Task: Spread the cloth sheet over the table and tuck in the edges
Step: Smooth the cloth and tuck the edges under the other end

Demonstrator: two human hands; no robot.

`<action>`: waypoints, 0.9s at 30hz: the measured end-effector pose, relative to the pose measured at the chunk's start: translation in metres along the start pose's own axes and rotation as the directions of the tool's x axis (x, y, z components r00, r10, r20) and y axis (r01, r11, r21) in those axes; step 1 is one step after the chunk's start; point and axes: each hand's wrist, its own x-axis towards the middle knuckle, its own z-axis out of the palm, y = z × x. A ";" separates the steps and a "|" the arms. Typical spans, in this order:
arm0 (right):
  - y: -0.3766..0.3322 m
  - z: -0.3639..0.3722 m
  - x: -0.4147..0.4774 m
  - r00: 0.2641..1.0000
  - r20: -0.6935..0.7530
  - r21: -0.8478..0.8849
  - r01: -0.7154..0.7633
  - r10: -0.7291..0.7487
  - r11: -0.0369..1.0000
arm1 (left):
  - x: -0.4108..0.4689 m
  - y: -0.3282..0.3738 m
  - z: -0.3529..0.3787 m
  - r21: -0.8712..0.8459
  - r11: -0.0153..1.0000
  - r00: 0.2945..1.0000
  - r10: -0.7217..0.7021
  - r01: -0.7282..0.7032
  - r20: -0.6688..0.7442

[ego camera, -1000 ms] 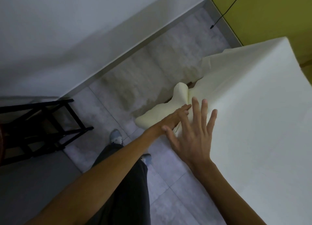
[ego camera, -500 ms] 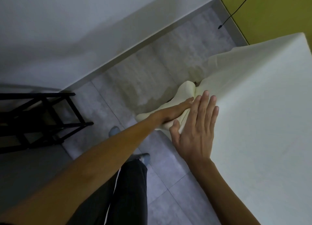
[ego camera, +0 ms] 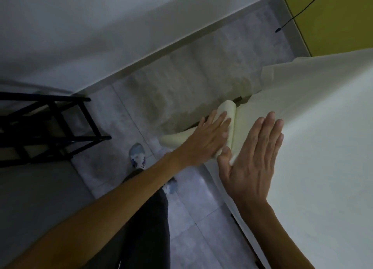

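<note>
A cream cloth sheet (ego camera: 323,147) covers the table and fills the right side of the view. At the table's near corner the loose cloth is folded into a pointed flap (ego camera: 228,113) that hangs over the side. My left hand (ego camera: 205,141) lies flat on that flap, fingers together, pressing it against the table's side. My right hand (ego camera: 252,159) rests flat on the corner edge of the sheet, fingers stretched out, its thumb touching the fold. Neither hand grips the cloth. A dark strip of the table (ego camera: 238,99) shows just beyond the flap.
Grey floor tiles (ego camera: 181,83) run along a white wall (ego camera: 101,36). A black frame rack (ego camera: 50,127) stands at the left. A yellow panel (ego camera: 333,20) with a black cable (ego camera: 290,20) is at the top right. My legs and slippered feet (ego camera: 137,155) stand below the corner.
My left hand has slid up onto the folded flap and flattened it. My right hand has shifted a little right along the corner edge. The view has moved closer.
</note>
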 end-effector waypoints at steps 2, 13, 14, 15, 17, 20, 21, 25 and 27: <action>-0.001 -0.002 0.001 1.000 0.005 0.014 -0.003 0.003 1.000 | -0.014 -0.008 0.009 0.056 0.998 0.997 -0.023 0.019 0.071; 0.002 0.002 0.002 1.000 0.003 0.012 0.013 -0.013 1.000 | 0.001 -0.097 0.043 0.241 0.905 0.856 -0.413 0.350 0.311; 0.003 0.002 0.002 1.000 0.002 0.005 0.016 -0.016 1.000 | 0.001 -0.097 0.040 0.222 0.902 0.856 -0.425 0.371 0.294; 0.003 0.002 0.002 1.000 0.000 0.002 0.018 -0.018 1.000 | 0.001 -0.092 0.035 0.171 0.917 0.876 -0.396 0.361 0.274; 0.002 0.003 0.002 1.000 -0.008 0.006 0.020 -0.020 1.000 | 0.004 -0.066 0.022 -0.035 0.961 0.955 -0.268 0.274 0.128; 0.002 0.003 0.003 0.999 -0.021 0.002 0.031 -0.031 1.000 | 0.006 -0.015 0.010 -0.108 0.990 0.985 0.071 -0.088 -0.158; 0.002 0.004 0.003 0.999 -0.026 -0.001 0.036 -0.036 0.999 | 0.004 -0.005 0.017 -0.095 0.982 0.976 0.147 -0.163 -0.162; 0.003 0.003 0.002 0.999 -0.022 0.000 0.032 -0.032 0.999 | -0.004 0.003 0.033 -0.392 0.920 1.000 -0.025 0.024 0.001; 0.003 0.004 0.003 0.999 -0.013 -0.003 0.035 -0.035 0.999 | 0.004 -0.016 0.033 -0.341 0.921 0.980 -0.159 0.191 0.120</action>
